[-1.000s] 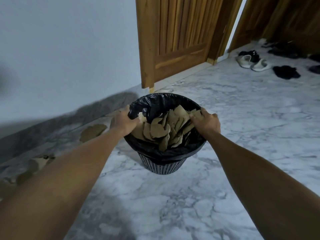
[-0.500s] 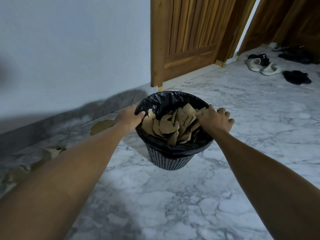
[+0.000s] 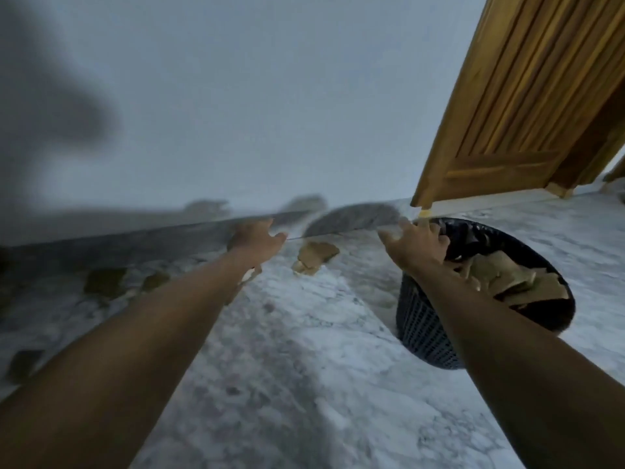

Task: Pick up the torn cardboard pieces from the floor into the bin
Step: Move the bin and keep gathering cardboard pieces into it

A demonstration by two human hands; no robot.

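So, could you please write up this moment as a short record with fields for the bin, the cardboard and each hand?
bin: black mesh bin with black plastic liner, on the marble floor at right
in bin: torn brown cardboard pieces heaped near the rim
on floor: brown cardboard piece by the wall; darker pieces further left
left hand: fingers relaxed, holding nothing, over the floor
right hand: fingers spread, at the bin's near rim
image: motion-blurred

Glossy marble floor (image 3: 304, 350), matt cardboard pieces (image 3: 316, 253), plastic-lined bin (image 3: 426, 330), wooden door (image 3: 527, 106).
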